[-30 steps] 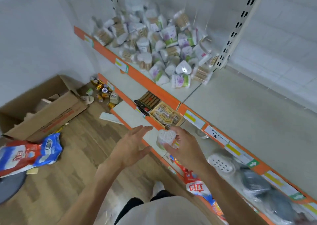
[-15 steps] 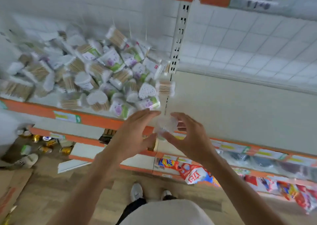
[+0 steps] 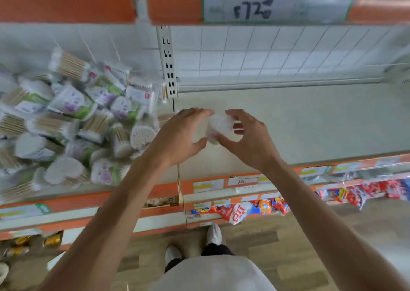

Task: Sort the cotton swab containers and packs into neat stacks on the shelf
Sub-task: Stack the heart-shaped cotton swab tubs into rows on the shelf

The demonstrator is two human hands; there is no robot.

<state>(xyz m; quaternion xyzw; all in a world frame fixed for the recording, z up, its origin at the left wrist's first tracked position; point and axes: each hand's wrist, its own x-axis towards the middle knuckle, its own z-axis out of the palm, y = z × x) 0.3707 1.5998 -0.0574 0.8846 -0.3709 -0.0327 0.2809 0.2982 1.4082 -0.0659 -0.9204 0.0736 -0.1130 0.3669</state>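
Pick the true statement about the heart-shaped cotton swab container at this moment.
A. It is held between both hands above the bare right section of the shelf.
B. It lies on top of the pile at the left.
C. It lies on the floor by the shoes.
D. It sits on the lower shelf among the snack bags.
A: the heart-shaped container is between the left hand and right hand, over the bare shelf, right of the pile.

A pale grey metal shelf board [image 3: 310, 117] with an orange front edge spans the scene, backed by a white wire-grid panel [image 3: 277, 55] and a slotted white upright post [image 3: 168, 64]. Below, near, lies a brown wood-plank floor [image 3: 255, 239].
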